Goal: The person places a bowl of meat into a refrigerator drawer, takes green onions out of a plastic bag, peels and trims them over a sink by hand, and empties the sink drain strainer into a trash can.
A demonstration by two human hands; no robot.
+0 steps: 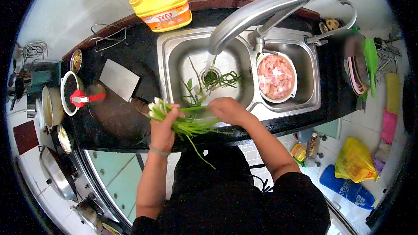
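Observation:
A bunch of green onions (187,124), white ends up and to the left, is gripped in my left hand (163,126) over the counter's front edge. Long leaves trail right and one hangs down. My right hand (230,111) is closed beside the leaf ends, at the front rim of the left sink basin (176,67); its fingertips are slightly blurred, and what they pinch is hidden. Loose green scraps (220,79) lie around the drain in that basin. A cleaver (119,79) rests on the counter to the left, its handle partly behind the onions.
Above the left basin arches a steel faucet (257,15). The right basin holds a white bowl (294,78) of raw meat pieces (276,76). A yellow pump jug (165,4) stands behind the sink. At left are a wire rack (109,39) and a white pot (65,95) with a red-handled tool (80,99).

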